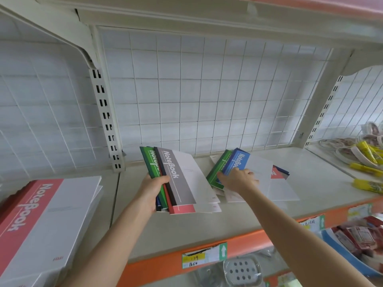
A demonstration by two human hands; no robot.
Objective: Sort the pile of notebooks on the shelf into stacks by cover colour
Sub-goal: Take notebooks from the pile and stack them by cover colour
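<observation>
Mixed-colour notebooks (238, 160) strewn on shelf (176, 230)

Only 2 arms of the person in shot, rest out of frame. L hand (152, 189) + R hand (240, 181): both bare. L forearm (116, 235) + R forearm (290, 224): bare too, wrist thru to frame edge, slim, smooth. Whatever's worn sits outside the pic, so can't tell. Nail/finger detail too blurred to call.
</observation>
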